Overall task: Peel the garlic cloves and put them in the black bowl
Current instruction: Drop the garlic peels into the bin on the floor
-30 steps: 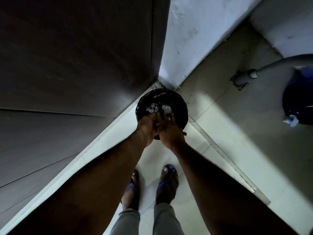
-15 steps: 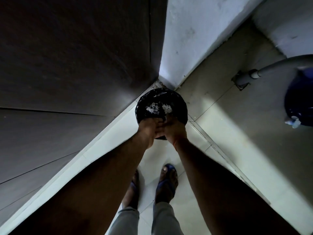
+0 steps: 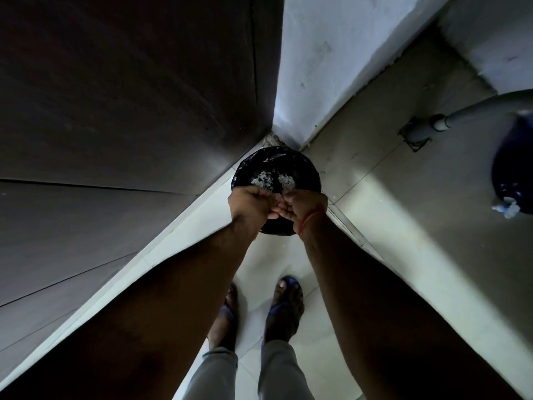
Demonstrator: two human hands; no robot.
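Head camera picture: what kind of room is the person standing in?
Probably a kitchen corner or wash area at home, though that is a guess. The floor is tiled, a grey pipe runs down to a floor drain, and a bin lined with a black bag sits in the corner, holding pale scraps.

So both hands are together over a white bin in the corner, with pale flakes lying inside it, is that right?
Not quite: the bin is black, lined with a shiny black bag, not white. The head view shows it. The rest holds: the left hand and right hand meet over it in the corner, and pale flakes lie inside.
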